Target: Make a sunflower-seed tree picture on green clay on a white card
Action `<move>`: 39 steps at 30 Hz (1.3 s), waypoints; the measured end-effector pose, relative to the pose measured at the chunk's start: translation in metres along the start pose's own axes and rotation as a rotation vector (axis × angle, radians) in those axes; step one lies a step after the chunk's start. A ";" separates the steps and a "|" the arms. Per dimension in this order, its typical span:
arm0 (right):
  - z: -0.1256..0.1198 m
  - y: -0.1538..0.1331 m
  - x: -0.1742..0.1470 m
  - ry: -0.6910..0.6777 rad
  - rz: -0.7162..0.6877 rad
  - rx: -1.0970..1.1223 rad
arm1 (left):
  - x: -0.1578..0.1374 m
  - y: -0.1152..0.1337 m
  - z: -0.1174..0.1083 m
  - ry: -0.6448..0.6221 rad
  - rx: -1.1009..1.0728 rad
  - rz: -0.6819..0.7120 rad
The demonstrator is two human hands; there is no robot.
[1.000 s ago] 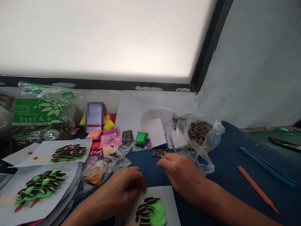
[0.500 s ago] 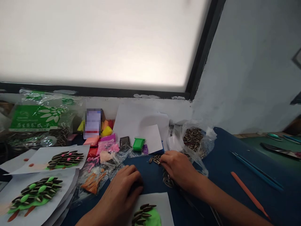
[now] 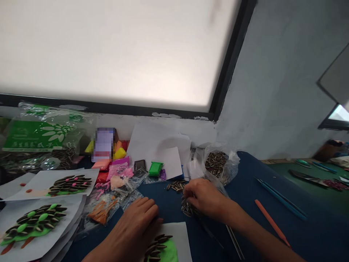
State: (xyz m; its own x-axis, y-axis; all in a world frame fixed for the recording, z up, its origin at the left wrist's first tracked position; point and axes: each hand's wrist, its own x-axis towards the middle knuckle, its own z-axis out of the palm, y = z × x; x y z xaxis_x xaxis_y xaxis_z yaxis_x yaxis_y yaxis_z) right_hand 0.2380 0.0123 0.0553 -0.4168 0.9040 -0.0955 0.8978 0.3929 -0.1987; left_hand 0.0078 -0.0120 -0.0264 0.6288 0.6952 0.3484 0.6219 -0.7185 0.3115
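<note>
Seeing the right hand (image 3: pixel 205 196) pulled back a touch since a second ago, off the small seed pile (image 3: pixel 176 186) and onto a greyer heap of seeds (image 3: pixel 187 209) just beside it, with the whole view turned a little rightward too. Can spot the white card (image 3: pixel 183 233) at the bottom, cut off by the frame, bearing green clay (image 3: pixel 170 251) part-covered in striped seeds (image 3: pixel 156 247). Got the left hand (image 3: pixel 137 218) palm down over the card's left side, fingers loosely bent; can't tell about anything under them. As for the right grip, looks curled in close at the heap, but can't tell about any seed caught in there. Farther out on the blue desk (image 3: pixel 169 203), can make out an orange tool (image 3: pixel 272 223) and a blue pointed tool (image 3: pixel 282 199) to the right, a plastic bag of seeds (image 3: pixel 216 163) behind the right hand, and a green packet (image 3: pixel 155 169) near the small seed pile.
</note>
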 end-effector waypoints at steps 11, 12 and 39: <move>0.000 -0.011 -0.006 0.005 -0.009 0.000 | -0.001 -0.001 0.003 -0.020 0.008 -0.021; -0.004 -0.010 -0.010 -0.017 -0.020 -0.002 | -0.001 -0.001 0.002 -0.021 0.009 -0.023; 0.014 -0.019 -0.015 -0.015 -0.137 -0.078 | 0.002 0.001 0.001 -0.012 -0.002 -0.066</move>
State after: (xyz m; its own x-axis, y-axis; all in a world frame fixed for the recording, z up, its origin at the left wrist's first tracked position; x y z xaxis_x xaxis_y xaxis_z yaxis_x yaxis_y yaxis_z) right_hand 0.2252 -0.0111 0.0471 -0.5374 0.8388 -0.0874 0.8407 0.5246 -0.1344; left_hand 0.0103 -0.0113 -0.0262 0.5922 0.7412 0.3161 0.6611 -0.6712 0.3354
